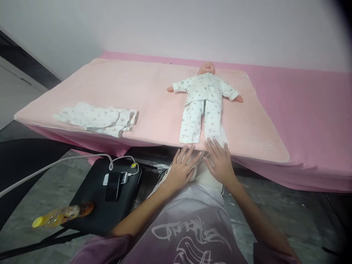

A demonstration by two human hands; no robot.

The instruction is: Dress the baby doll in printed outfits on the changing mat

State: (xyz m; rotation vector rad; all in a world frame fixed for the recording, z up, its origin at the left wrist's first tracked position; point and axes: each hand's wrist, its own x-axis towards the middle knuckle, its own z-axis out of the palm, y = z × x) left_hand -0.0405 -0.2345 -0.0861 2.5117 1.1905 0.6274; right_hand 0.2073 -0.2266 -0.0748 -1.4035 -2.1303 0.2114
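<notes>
A baby doll (208,68) lies on its back on a pale pink mat, arms spread out. It wears a white patterned long-sleeved top (204,88) and matching trousers (191,121). My left hand (183,168) rests over my lap at the table's near edge, fingers spread and holding nothing. Beside it, my right hand (220,163) is open too, its fingertips close to the lower end of the doll's trouser leg; whether they touch the cloth I cannot tell. Folded white patterned baby clothes (100,119) lie to the left on the mat.
The pale pink mat (154,84) covers much of a table draped in darker pink cloth (310,121). At lower left, a black chair seat (96,216) carries a phone (113,187) joined to a white cable (68,158), and a bottle with a yellow cap (64,216).
</notes>
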